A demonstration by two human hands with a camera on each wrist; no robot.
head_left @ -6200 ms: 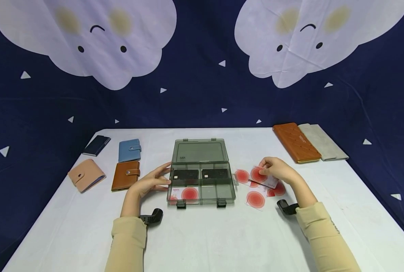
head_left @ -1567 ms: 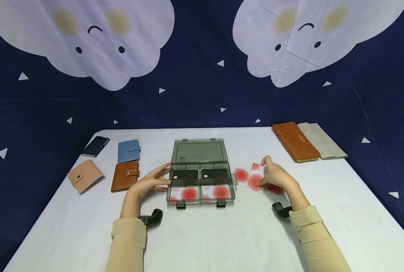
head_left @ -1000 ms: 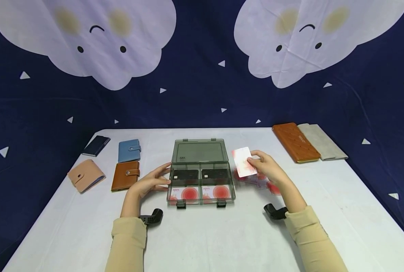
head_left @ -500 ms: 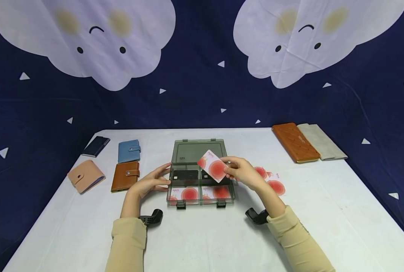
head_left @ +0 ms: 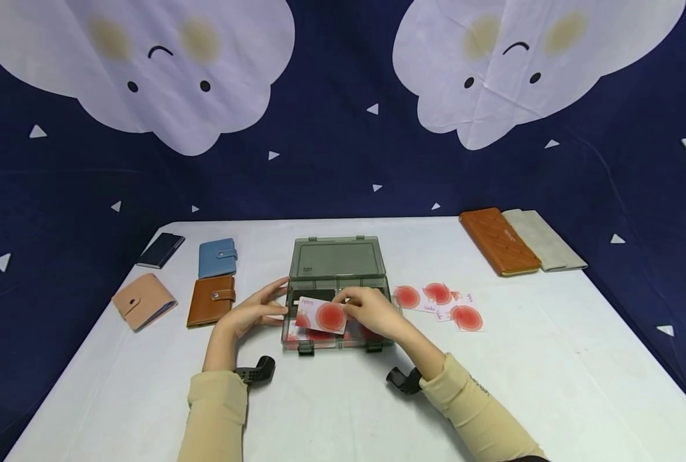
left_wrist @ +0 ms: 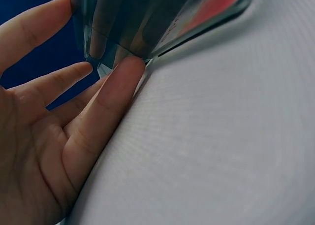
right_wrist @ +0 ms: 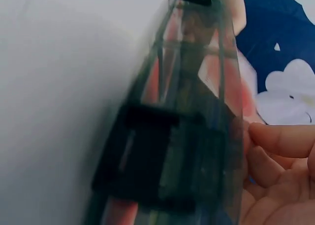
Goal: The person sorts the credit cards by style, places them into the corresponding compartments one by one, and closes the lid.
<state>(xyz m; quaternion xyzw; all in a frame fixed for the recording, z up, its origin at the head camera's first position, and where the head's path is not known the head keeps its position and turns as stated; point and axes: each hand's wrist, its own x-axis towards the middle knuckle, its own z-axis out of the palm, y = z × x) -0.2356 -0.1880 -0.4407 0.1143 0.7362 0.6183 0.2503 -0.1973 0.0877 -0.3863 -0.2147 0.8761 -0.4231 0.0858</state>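
Observation:
A see-through grey-green divided box [head_left: 338, 258] stands with its lid folded back. My left hand [head_left: 254, 312] rests its spread fingers against the box's left wall; the left wrist view shows the thumb [left_wrist: 110, 107] pressed at the lower edge. My right hand [head_left: 371, 312] pinches a white card with red circles [head_left: 321, 315] by its right end, slightly tilted over the front left compartment. Beneath it, red-and-white cards lie in both front compartments. Black cards in the rear ones are partly covered by the held card and the right hand. The right wrist view is blurred.
Several overlapping red-circle cards [head_left: 466, 317] lie right of the box. On the left are a brown wallet [head_left: 211, 300], a blue one [head_left: 217, 258], a pink one [head_left: 144, 300] and a dark one [head_left: 160, 249]. Brown [head_left: 500, 242] and grey [head_left: 536, 239] long wallets lie back right.
A red-circle card has come into the front right compartment. My right hand then took another from the loose ones and carried it left over the box. My left hand has stayed at the wall.

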